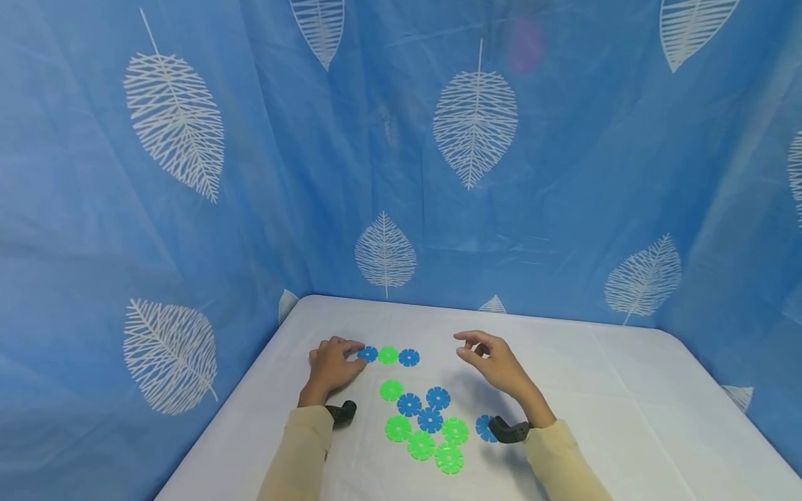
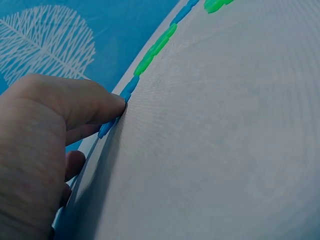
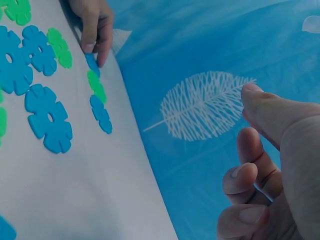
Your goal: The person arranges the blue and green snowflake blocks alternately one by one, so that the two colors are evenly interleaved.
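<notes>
My left hand (image 1: 332,363) rests at the left end of a short row. Its thumb and index finger pinch the edges of a blue notched plastic interlocking disc (image 1: 368,354). A green disc (image 1: 388,355) comes after it, then another blue disc (image 1: 409,358). All three lie flat in a line. To the right of the row, my right hand (image 1: 498,362) hovers above the table with loosely bent fingers. Nothing shows between its thumb and fingers in the right wrist view, where the left hand (image 3: 95,25) appears beyond the row.
Nearer the body lies a loose group of green discs (image 1: 421,445) and blue discs (image 1: 429,420). One blue disc (image 1: 484,428) lies partly hidden under the right wrist's camera. A white cloth covers the table (image 1: 626,417). Blue leaf-patterned curtains (image 1: 551,209) stand behind and beside it.
</notes>
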A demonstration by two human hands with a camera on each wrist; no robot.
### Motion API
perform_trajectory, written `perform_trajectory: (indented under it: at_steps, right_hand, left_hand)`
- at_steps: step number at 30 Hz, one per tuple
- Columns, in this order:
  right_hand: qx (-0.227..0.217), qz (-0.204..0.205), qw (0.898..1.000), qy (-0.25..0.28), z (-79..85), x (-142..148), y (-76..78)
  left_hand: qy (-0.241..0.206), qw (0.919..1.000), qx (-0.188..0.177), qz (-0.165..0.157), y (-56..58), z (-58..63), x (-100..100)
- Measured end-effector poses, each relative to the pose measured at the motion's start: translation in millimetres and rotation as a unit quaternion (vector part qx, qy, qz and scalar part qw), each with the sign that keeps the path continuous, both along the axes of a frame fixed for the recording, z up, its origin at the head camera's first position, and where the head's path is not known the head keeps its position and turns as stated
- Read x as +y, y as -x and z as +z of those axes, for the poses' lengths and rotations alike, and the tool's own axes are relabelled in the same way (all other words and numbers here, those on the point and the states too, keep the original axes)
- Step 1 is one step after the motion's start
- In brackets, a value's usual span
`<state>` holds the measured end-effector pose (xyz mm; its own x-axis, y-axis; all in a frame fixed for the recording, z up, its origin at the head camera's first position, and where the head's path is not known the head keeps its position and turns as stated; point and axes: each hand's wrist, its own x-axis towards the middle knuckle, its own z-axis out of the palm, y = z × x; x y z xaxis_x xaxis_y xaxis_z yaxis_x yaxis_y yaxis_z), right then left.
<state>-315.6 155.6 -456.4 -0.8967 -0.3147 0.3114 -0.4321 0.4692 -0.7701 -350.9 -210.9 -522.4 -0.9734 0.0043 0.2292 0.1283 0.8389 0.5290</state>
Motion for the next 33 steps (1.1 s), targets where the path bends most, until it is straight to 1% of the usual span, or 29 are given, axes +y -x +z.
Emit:
perform_trajectory:
  at_steps: [8,12,14,17,20,23,26,29,33]
  right_hand:
    - [0.005,-0.014,0.999,0.037,-3.2,18,-13.1]
    - [0.014,-0.015,0.999,0.032,-3.8,24,-23.1]
    - [0.019,-0.019,0.999,0.027,0.9,24,-31.3]
    - [0.029,-0.025,0.999,0.021,14.5,25,-44.9]
    - [0.040,-0.036,0.998,0.014,28.2,26,-52.5]
    - [0.052,-0.045,0.998,0.006,30.3,30,-50.0]
    - [0.054,-0.050,0.997,0.006,21.8,37,-42.5]
    - [0.046,-0.044,0.998,0.007,12.2,44,-36.4]
    - [0.042,-0.023,0.999,0.013,5.9,48,-34.3]
  left_hand:
    - [-0.001,1.0000,0.005,-0.002,0.9,0.5,-1]
    - [0.007,1.0000,0.001,-0.001,0.9,-1.9,-4]
    - [0.008,1.0000,-0.001,0.001,0.7,-2.1,-5]
    - [0.005,1.0000,0.001,-0.001,0.3,-1.4,-5]
    - [-0.002,1.0000,0.008,-0.001,1.5,-0.1,-4]
    - [-0.004,0.9999,0.013,0.003,2.7,0.1,-3]
    - [-0.004,0.9999,0.012,0.006,2.5,-0.3,-1]
    - [-0.003,0.9999,0.009,0.007,1.0,0.5,1]
    - [-0.003,1.0000,0.007,0.002,0.1,3.0,3]
